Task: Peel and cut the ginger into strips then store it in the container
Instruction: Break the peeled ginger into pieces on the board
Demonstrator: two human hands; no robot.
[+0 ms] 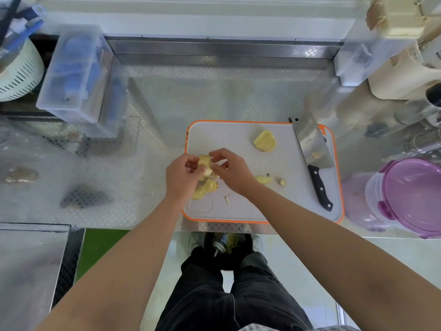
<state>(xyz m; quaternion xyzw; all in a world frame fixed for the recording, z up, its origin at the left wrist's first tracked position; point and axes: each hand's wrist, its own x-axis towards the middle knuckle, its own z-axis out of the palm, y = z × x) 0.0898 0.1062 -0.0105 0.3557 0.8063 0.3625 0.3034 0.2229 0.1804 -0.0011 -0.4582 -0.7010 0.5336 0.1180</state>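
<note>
Steel tabletop (152, 144) carries an orange-rimmed white cutting board (226, 139). Over its left side, the left hand (181, 177) and right hand (232, 173) pinch a pale yellow peeled ginger chunk (205, 166) between curled fingers (218, 154), probably picking off skin. The black-handled steel cleaver (310, 144) lies parked, and the purple-lidded clear plastic container (377, 197) waits.

You have one cutting board (238, 144), one cleaver (310, 144), one purple-lidded container (415, 194) at right, one ginger slice stack (265, 140), and two clear boxes (76, 75) up top.

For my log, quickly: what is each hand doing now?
Left hand: holds a peeled ginger piece.
Right hand: pinches the same ginger piece.
</note>
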